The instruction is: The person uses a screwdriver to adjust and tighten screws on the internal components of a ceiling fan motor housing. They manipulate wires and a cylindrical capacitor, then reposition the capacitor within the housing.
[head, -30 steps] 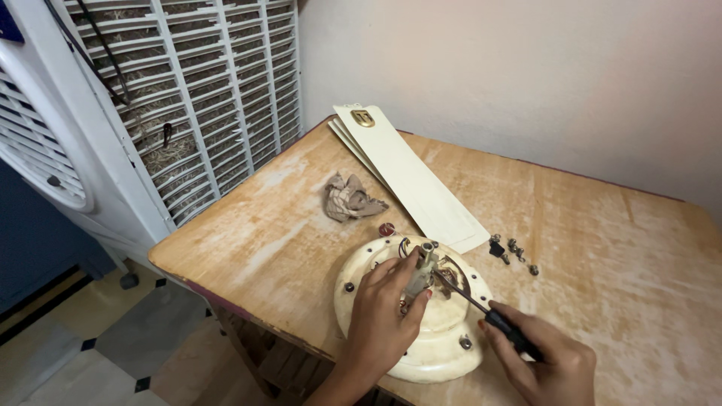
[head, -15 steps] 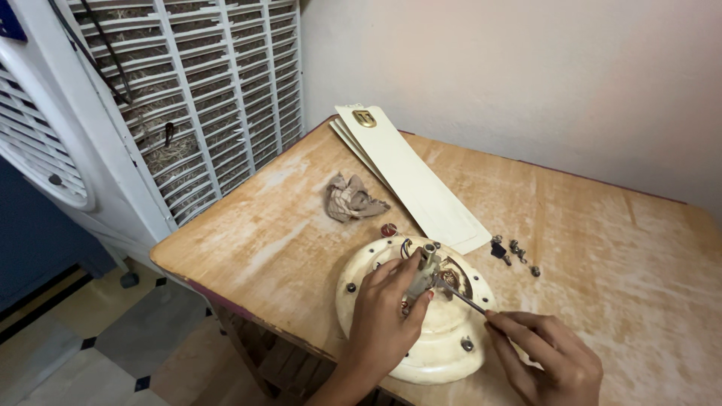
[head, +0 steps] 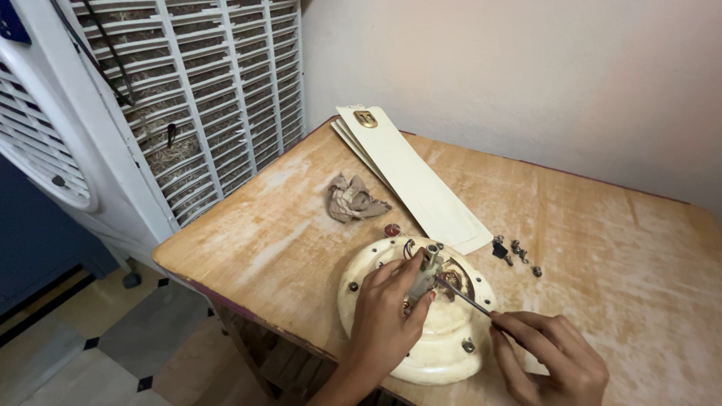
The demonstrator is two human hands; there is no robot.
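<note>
On worn wood [head: 602, 248], glossy cream round motor housing [head: 444, 338], perhaps enamelled.

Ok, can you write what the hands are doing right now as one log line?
left hand: steadies fan motor shaft | right hand: holds screwdriver, tip at motor centre | nearby: fan blades, rag, loose screws | surface: wooden table

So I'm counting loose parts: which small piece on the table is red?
The round red cap, alone beside the fan motor; the dark screws lie right of the blades.
</note>
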